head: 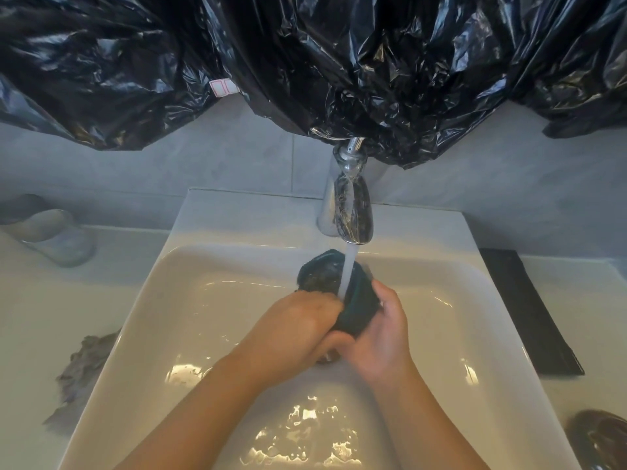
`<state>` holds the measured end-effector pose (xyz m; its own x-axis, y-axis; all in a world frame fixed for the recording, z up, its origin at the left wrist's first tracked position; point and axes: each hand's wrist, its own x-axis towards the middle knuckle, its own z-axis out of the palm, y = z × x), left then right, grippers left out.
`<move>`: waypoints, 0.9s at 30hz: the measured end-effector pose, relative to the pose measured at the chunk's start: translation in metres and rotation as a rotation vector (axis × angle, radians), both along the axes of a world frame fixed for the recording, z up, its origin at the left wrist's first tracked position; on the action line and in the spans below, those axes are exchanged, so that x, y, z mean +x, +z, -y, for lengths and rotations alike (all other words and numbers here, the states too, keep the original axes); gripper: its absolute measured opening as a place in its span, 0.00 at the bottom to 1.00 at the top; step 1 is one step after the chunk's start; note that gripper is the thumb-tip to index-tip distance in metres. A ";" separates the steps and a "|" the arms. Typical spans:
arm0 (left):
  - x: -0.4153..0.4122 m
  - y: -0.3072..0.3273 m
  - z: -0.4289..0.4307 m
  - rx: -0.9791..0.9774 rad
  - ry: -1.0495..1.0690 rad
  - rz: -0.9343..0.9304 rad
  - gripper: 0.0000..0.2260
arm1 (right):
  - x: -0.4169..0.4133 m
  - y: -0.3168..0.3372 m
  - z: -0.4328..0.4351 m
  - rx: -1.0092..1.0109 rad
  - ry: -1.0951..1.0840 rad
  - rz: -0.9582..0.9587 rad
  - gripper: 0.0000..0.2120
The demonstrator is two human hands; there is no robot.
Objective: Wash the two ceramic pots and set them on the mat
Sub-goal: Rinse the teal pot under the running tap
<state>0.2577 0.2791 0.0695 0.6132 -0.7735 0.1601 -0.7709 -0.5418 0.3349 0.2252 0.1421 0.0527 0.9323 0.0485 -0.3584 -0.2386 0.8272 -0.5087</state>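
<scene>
Dark green pot (360, 301): held over the back middle of the sink (251, 217), under the tap's (353, 212) running stream. Your left hand (300, 322) and right hand (381, 337) both curl their fingers round it. Black mat (529, 313): counter, right of the sink. Brown pot (600, 439): front-right corner.

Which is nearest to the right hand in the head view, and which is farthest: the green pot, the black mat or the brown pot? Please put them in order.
1. green pot: held in the right hand, under the tap.
2. black mat: just right of the sink.
3. brown pot: lower right corner, beyond the mat.
</scene>
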 end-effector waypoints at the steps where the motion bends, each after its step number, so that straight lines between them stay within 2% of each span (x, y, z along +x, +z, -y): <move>1: -0.003 0.000 0.003 -0.059 0.043 -0.032 0.21 | -0.001 0.002 -0.003 -0.011 -0.015 0.006 0.25; 3: -0.010 0.002 0.009 -0.244 0.115 -0.118 0.15 | -0.002 0.005 -0.010 -0.038 -0.058 0.046 0.33; 4: -0.013 0.005 0.011 -0.367 0.170 -0.219 0.11 | -0.002 0.008 -0.013 -0.074 -0.067 0.068 0.34; 7: -0.019 0.020 0.017 -0.804 0.358 -0.714 0.05 | 0.000 0.015 -0.018 -0.218 -0.072 0.057 0.21; 9: -0.019 0.026 0.016 -0.963 0.477 -0.942 0.07 | 0.002 0.012 -0.013 -0.438 -0.194 0.001 0.12; 10: -0.019 0.027 0.015 -0.964 0.513 -0.966 0.09 | 0.002 0.010 -0.010 -0.593 -0.273 -0.003 0.08; 12: -0.019 0.026 0.010 -0.935 0.552 -0.971 0.09 | 0.001 0.008 -0.006 -0.826 -0.345 0.006 0.06; 14: -0.018 0.021 0.005 -0.927 0.600 -0.982 0.10 | 0.000 0.009 -0.006 -0.909 -0.314 0.001 0.09; 17: -0.013 0.016 -0.002 -0.935 0.679 -0.985 0.12 | -0.001 0.012 -0.013 -0.948 -0.249 0.052 0.06; 20: -0.009 0.015 -0.004 -1.070 0.716 -1.111 0.12 | -0.003 0.016 -0.017 -0.915 -0.280 0.090 0.04; 22: -0.009 0.016 -0.003 -1.129 0.678 -1.202 0.11 | -0.005 0.019 -0.017 -0.918 -0.304 0.100 0.08; 25: -0.009 0.012 -0.001 -1.149 0.607 -1.232 0.07 | -0.010 0.025 -0.016 -0.881 -0.297 0.126 0.12; 27: -0.009 0.009 0.000 -1.145 0.594 -1.238 0.12 | -0.011 0.026 -0.015 -0.887 -0.262 0.129 0.13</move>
<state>0.2485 0.2795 0.0781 0.9085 -0.2705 -0.3186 0.3892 0.2695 0.8809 0.2140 0.1569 0.0787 0.9100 -0.4106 -0.0566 0.0029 0.1428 -0.9898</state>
